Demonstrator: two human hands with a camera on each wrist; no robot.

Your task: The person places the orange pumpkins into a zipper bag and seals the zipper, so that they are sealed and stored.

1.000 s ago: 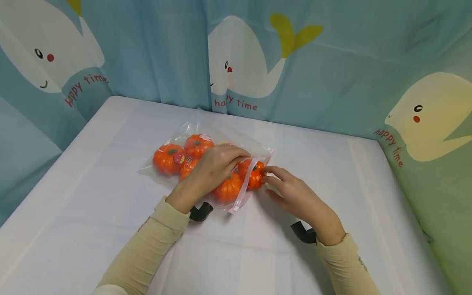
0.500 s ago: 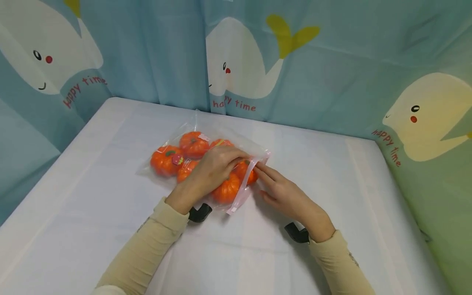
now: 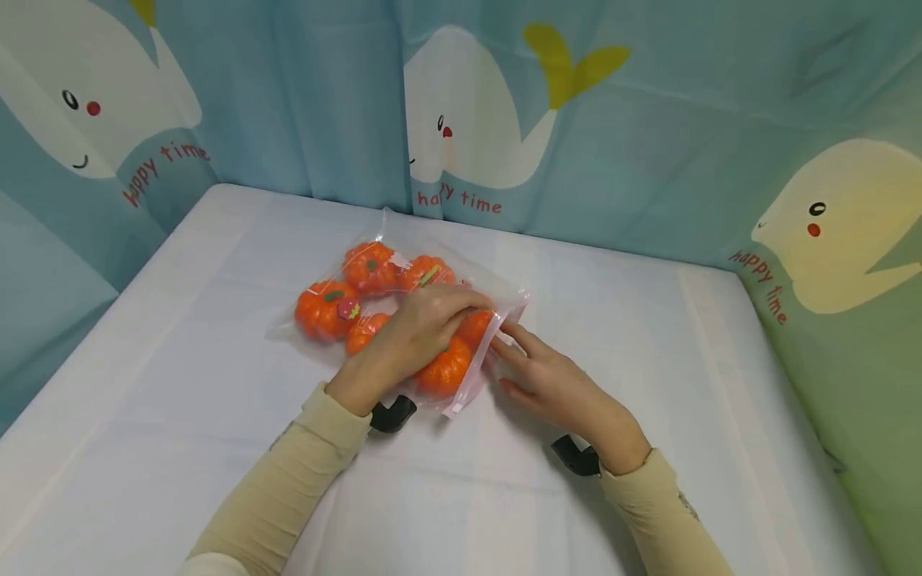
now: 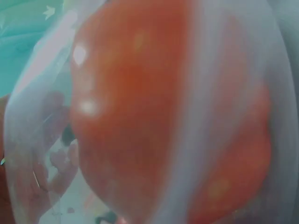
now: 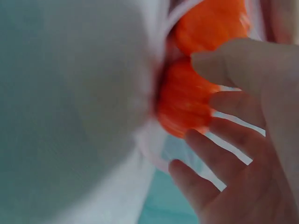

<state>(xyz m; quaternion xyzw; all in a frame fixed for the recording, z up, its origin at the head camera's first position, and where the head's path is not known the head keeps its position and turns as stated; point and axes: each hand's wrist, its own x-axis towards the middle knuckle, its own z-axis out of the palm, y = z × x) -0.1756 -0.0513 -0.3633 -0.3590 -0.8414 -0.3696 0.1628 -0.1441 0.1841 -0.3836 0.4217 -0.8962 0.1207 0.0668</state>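
A clear slider bag (image 3: 504, 290) with a pink zip edge lies on the table, holding several small orange toy pumpkins (image 3: 326, 310). Over its top my left hand (image 3: 421, 324) grips the plastic close to the mouth, which faces right. Just inside that mouth sits one pumpkin (image 3: 477, 326). My right hand (image 3: 551, 384) has its fingertips at the opening, touching this pumpkin (image 5: 184, 100) with loosely extended fingers, as the right wrist view shows. In the left wrist view a blurred pumpkin (image 4: 131, 93) fills the middle behind plastic. My left hand hides part of the bag.
White cloth covers the table (image 3: 446, 496). Blue-green curtains (image 3: 648, 160) printed with whales hang along its back and sides. A black wrist mount (image 3: 392, 414) shows under the left wrist, another black mount (image 3: 576, 456) beside the right.
My right hand has moved left to the bag's mouth, and the front pumpkin has slid further in. Two pumpkins at the back have shifted away from me. The left hand keeps its place.
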